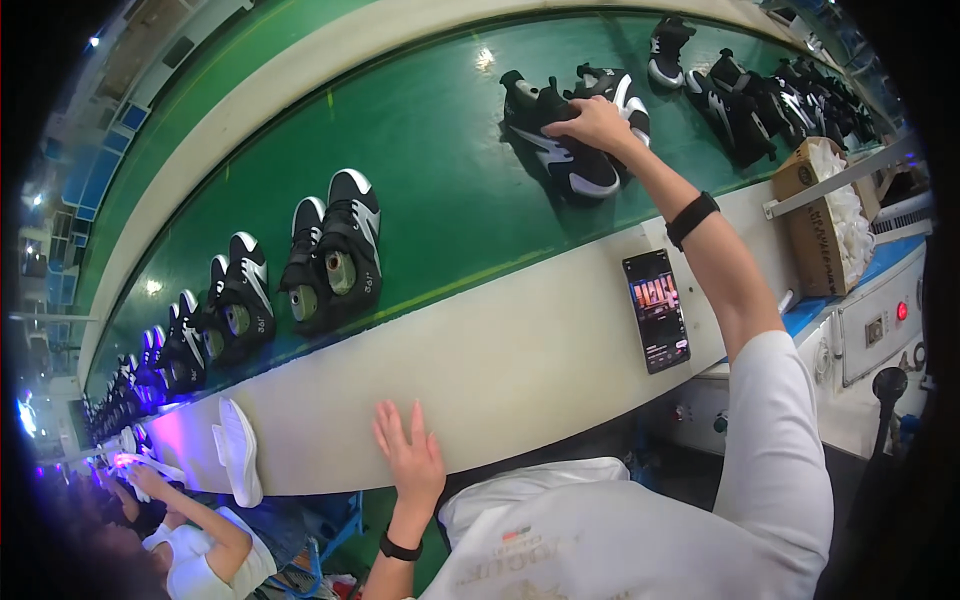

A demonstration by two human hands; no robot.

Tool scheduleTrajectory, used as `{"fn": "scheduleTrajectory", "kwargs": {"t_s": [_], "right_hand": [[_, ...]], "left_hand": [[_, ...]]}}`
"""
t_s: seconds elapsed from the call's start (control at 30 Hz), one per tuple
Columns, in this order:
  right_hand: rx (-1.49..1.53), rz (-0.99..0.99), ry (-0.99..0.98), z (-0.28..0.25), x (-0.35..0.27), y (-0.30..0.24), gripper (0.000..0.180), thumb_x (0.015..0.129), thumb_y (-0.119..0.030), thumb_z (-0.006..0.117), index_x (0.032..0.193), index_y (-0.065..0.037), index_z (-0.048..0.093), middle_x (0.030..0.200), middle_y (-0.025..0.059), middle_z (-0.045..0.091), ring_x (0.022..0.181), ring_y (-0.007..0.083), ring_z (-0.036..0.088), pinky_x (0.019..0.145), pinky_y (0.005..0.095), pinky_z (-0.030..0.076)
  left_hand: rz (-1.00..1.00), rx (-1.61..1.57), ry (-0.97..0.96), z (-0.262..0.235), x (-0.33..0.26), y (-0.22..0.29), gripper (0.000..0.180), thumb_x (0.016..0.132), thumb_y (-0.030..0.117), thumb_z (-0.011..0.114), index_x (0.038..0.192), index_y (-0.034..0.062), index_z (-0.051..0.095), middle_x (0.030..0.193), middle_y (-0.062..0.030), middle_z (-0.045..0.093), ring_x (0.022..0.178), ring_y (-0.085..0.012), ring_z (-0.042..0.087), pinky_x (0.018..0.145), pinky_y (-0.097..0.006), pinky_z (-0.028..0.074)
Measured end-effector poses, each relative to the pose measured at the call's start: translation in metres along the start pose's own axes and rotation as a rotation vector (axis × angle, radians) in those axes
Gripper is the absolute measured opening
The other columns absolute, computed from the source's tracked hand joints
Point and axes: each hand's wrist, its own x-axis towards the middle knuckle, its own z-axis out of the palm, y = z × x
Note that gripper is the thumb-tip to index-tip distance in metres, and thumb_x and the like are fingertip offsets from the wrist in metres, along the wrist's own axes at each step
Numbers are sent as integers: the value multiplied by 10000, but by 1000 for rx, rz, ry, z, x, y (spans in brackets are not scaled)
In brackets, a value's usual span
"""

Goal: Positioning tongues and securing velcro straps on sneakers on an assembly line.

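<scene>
Out over the green belt, my right hand [597, 125] is closed on the upper part of a black sneaker [572, 165] with a white toe edge and a white side stripe. Its fingertips are partly hidden. A matching sneaker [622, 88] stands just behind, partly covered by my hand. My left hand [412, 458] lies with fingers spread on the pale worktop [510, 345] near its front edge, holding nothing. Left of centre on the belt stands another pair of black sneakers [352, 235], heels toward me.
The green belt [430, 130] carries several more sneaker pairs [247, 285] leftward and a cluster [740, 115] at right. A phone [657, 310] with a lit screen and a white sole [238, 452] lie on the worktop. A cardboard box [812, 225] stands right; a co-worker [205, 550] sits left.
</scene>
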Motion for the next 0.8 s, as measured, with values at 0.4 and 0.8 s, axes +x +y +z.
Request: {"fn": "scheduleTrajectory", "kwargs": {"t_s": [0.4,0.8], "right_hand": [[189,-167,404,-13,-16,99,710,795,-342,796,1329,41,526,1336,260,547,1170,391,586,1000,395,474],[197,119,394,6,5,105,649,654,-344,805,1118,45,571,1050,250,675,1018,390,659,904,442,515]], "left_hand": [[5,-14,0,5,3,2,558,912,113,556,1451,29,435,1530,-301,258,1431,-506,233,1149,-641,199],[-6,-38,-6,8,10,14,540,929,110,504,1453,9,422,1541,-306,253,1432,-506,230,1159,-632,170]]}}
